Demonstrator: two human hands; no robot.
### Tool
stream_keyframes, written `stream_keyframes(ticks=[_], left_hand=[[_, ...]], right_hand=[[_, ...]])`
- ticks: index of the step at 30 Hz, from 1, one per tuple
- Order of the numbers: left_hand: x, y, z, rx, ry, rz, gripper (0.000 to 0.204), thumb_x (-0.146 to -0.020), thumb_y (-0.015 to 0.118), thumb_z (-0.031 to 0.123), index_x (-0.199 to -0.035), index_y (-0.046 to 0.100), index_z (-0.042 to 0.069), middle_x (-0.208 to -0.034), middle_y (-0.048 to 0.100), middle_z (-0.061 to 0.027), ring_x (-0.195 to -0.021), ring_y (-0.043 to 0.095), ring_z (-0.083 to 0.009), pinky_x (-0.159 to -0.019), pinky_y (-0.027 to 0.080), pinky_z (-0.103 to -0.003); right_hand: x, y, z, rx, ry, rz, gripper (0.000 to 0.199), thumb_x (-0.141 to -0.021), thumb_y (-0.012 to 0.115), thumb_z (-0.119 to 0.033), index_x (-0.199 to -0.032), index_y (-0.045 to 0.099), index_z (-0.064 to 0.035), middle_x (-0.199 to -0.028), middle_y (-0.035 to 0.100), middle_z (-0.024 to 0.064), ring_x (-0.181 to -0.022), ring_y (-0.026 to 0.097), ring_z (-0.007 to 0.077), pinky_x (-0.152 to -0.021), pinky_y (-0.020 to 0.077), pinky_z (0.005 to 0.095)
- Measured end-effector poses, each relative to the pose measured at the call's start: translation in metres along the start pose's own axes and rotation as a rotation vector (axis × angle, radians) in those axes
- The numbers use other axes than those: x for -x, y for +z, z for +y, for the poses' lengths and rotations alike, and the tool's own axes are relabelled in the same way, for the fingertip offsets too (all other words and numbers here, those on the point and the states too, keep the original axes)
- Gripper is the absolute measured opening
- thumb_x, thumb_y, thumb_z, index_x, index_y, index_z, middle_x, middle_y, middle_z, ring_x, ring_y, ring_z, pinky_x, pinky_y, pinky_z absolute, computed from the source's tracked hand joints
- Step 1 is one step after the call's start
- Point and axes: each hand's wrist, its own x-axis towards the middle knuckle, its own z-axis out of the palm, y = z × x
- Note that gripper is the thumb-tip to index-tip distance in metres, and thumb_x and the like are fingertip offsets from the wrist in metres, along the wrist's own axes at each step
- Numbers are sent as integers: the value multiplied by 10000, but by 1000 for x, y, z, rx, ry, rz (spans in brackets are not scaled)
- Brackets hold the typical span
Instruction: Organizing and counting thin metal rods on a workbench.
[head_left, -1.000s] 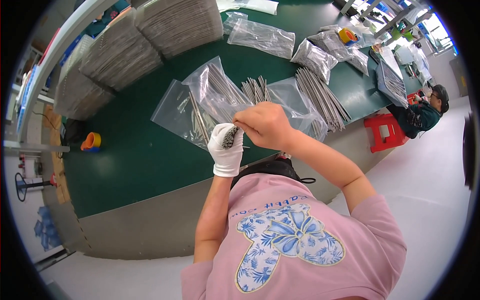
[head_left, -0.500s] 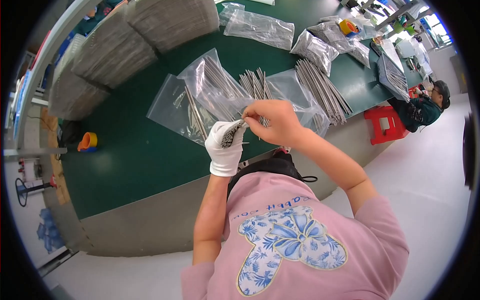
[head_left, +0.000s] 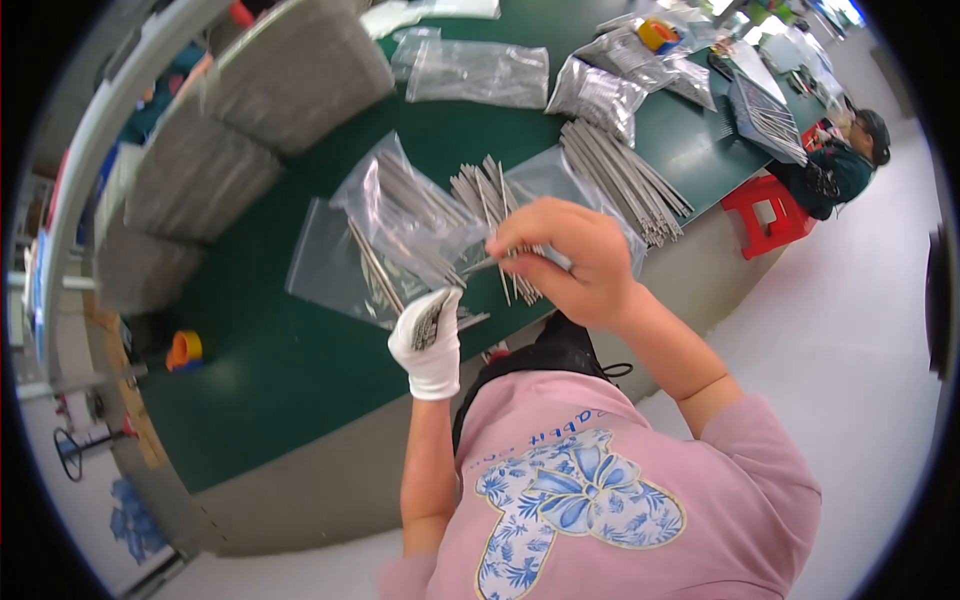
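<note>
My left hand (head_left: 425, 360), in a white glove, is wrapped round a bundle of thin metal tubes (head_left: 428, 324) whose round ends face up at me. To its upper right, my bare right hand (head_left: 580, 262) pinches a thin metal tube (head_left: 481, 265) between thumb and fingers. Beyond the hands, a clear plastic bag (head_left: 372, 190) with grey tubes inside lies over another clear bag (head_left: 316, 262). A loose pile of tubes (head_left: 470, 188) lies partly behind my right hand. Farther right, a larger heap of tubes (head_left: 622, 180) rests beside more clear plastic.
Wrapped grey stacks (head_left: 300, 75) line the table's left side, with a tape roll (head_left: 184, 350) nearer. Silvery bags (head_left: 600, 100) and a flat clear bag (head_left: 478, 73) lie at the back of the green table (head_left: 260, 400). A person (head_left: 850, 165) sits by a red stool (head_left: 766, 215) at right.
My hands have moved apart: the left, with the bundle, is lower, while the right has shifted to the right with a tube in its pinch. The whole view has tilted slightly.
</note>
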Motion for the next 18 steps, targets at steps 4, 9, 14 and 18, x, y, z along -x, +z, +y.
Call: stream_keyframes(ticks=[4,9,14,18], left_hand=[[6,-3,-14,6,-44,11,99,-752,684,-32,-841,641,-37,-782,662,-72,-705,620,-123,-689,505,-245],[6,-1,-19,81,-95,29,125,-709,726,-31,-804,649,-6,-782,661,-68,-694,612,-123,-672,497,-254],[3,0,-20,68,-76,27,117,-715,728,-17,-801,650,-4,-776,660,-63,-684,608,-118,-670,495,-250],[2,-2,-23,62,-65,41,104,-722,727,-4,-794,652,-5,-766,659,-60,-673,604,-117,-661,491,-248]], right_hand=[[-2,-23,-32,-63,-89,52,124,-721,664,28,-836,630,-6,-816,649,104,-716,615,200,-626,482,270],[7,-30,-47,-262,-28,102,74,-759,664,0,-823,626,5,-773,658,90,-687,612,164,-603,471,248],[10,-31,-59,-336,-59,109,77,-762,661,6,-832,633,21,-766,657,103,-660,617,164,-597,471,246],[9,-28,-60,-323,-93,105,82,-762,657,17,-838,631,31,-772,652,117,-662,623,169,-586,480,245]])
